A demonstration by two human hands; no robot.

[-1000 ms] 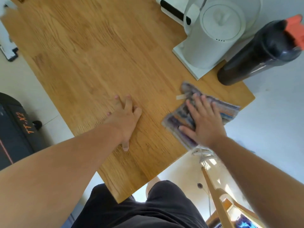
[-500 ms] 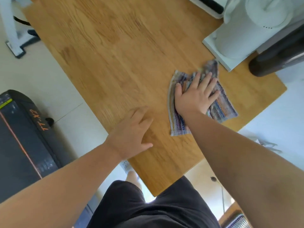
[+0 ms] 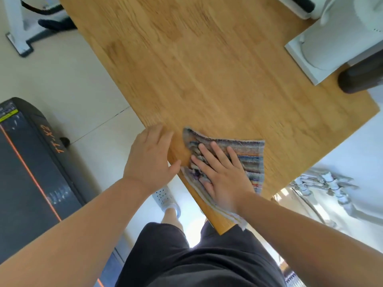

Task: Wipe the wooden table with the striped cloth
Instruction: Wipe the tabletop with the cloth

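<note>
1. Right hand (image 3: pixel 224 175): flat, fingers spread, palm pressing the striped cloth (image 3: pixel 244 156) onto the wooden table (image 3: pixel 207 69); no pinch.
2. Striped cloth: at the table's 6 o'clock corner, one end hanging over the edge.
3. Left hand (image 3: pixel 150 160): open, resting on the table edge at 9 o'clock of the cloth.
4. White appliance (image 3: pixel 331 42): at 2 o'clock.

The striped cloth (image 3: pixel 246 156), multicoloured and rumpled, lies flat on the wooden table (image 3: pixel 207 69), overhanging its near edge.
</note>
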